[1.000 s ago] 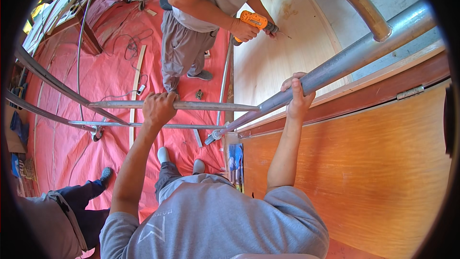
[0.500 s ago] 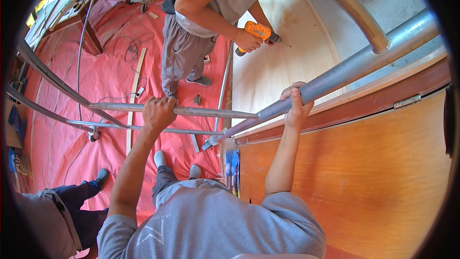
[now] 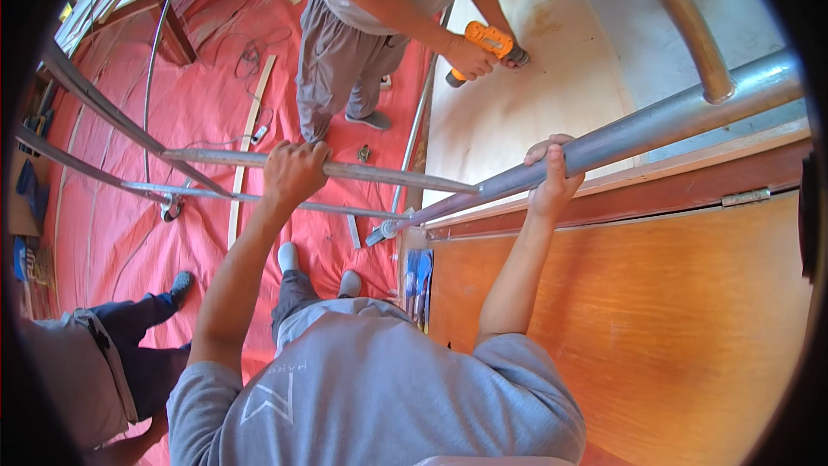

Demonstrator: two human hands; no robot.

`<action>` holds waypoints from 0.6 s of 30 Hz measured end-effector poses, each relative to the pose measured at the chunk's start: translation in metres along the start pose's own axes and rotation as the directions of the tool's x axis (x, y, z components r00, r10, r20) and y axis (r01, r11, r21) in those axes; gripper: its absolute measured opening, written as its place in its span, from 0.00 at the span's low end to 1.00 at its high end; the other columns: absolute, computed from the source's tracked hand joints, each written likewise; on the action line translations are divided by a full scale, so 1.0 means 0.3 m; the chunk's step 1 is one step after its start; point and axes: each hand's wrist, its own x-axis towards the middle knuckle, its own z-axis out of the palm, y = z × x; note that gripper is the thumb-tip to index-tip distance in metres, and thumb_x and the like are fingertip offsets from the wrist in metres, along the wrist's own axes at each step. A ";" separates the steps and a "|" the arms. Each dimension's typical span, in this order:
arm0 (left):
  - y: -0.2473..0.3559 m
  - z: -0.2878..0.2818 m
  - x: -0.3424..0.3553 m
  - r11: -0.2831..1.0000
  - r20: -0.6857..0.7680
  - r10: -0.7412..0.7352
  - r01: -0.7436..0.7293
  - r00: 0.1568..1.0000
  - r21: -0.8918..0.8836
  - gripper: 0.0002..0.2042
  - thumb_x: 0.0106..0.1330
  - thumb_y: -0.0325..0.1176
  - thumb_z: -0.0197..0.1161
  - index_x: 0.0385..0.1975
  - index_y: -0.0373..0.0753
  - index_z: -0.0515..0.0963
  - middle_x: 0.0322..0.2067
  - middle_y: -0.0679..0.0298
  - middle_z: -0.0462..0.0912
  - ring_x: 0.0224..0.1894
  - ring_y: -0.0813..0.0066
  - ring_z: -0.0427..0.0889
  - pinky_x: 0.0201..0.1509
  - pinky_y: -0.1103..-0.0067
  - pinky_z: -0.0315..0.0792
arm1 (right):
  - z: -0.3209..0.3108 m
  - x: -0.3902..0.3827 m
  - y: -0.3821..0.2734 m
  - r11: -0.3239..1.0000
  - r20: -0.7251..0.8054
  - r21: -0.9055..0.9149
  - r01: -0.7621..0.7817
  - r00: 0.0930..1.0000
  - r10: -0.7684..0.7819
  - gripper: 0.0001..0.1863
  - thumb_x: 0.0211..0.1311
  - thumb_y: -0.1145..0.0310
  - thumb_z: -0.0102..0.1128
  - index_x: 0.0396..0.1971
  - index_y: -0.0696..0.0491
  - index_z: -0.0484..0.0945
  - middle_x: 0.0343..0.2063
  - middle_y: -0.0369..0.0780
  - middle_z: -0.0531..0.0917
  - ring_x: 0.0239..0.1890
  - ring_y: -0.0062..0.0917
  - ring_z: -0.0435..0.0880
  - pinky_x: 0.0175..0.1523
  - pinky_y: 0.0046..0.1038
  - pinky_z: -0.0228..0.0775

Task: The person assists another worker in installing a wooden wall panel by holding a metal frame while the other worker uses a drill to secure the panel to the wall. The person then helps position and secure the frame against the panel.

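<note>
My left hand (image 3: 296, 174) is closed around a thin grey crossbar (image 3: 392, 176) of a metal scaffold frame, fingers curled over the top. On the right, my right hand (image 3: 554, 177) wraps a thicker steel pole (image 3: 638, 137) of the same frame, its thumb and fingers round the tube. The crossbar meets this pole between my two hands. A second, lower bar (image 3: 341, 209) runs beneath the crossbar. Both of my arms are stretched forward.
Ahead, a co-worker in grey holds an orange power drill (image 3: 490, 38) over a pale wooden board (image 3: 552, 26). Another person (image 3: 78, 375) stands at the lower left. Red sheeting (image 3: 112, 250) covers the floor, with a wood strip (image 3: 252, 142) on it. An orange-brown wooden panel (image 3: 638, 311) lies right.
The view has shifted slightly, and the frame appears a little more slanted. The co-worker's drill has come down closer to the board. Both my hands keep their grips.
</note>
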 end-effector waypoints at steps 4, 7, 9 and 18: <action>-0.002 0.013 -0.008 1.000 0.019 0.006 -0.006 1.000 0.022 0.03 0.59 0.35 0.61 0.26 0.47 0.78 0.20 0.63 0.82 0.23 0.65 0.83 0.32 0.70 0.75 | -0.011 -0.002 0.012 1.000 -0.002 0.019 0.002 1.000 -0.002 0.17 0.65 0.63 0.61 0.39 0.63 0.70 0.16 0.41 0.78 0.21 0.24 0.76 0.35 0.26 0.70; -0.005 0.010 -0.003 0.999 0.066 -0.018 0.016 0.998 0.035 0.03 0.59 0.36 0.61 0.27 0.46 0.78 0.20 0.63 0.82 0.24 0.65 0.84 0.34 0.69 0.75 | -0.005 0.003 0.015 1.000 -0.006 0.026 -0.004 1.000 0.004 0.15 0.66 0.65 0.59 0.40 0.62 0.70 0.17 0.41 0.78 0.21 0.25 0.76 0.34 0.26 0.70; -0.009 0.006 -0.013 0.999 0.055 -0.020 0.018 0.998 0.036 0.04 0.59 0.36 0.61 0.27 0.46 0.78 0.20 0.63 0.82 0.24 0.65 0.84 0.35 0.69 0.75 | 0.007 0.004 0.010 1.000 0.005 0.017 0.002 1.000 -0.002 0.15 0.66 0.65 0.59 0.40 0.62 0.70 0.17 0.41 0.77 0.21 0.26 0.76 0.34 0.26 0.70; -0.002 0.010 -0.003 0.999 0.047 -0.009 0.007 0.999 0.044 0.04 0.58 0.36 0.61 0.27 0.46 0.79 0.18 0.63 0.82 0.22 0.65 0.84 0.33 0.69 0.75 | -0.007 0.006 0.012 0.999 -0.008 0.040 -0.005 1.000 0.005 0.16 0.65 0.64 0.61 0.39 0.62 0.71 0.16 0.41 0.77 0.21 0.26 0.76 0.32 0.27 0.69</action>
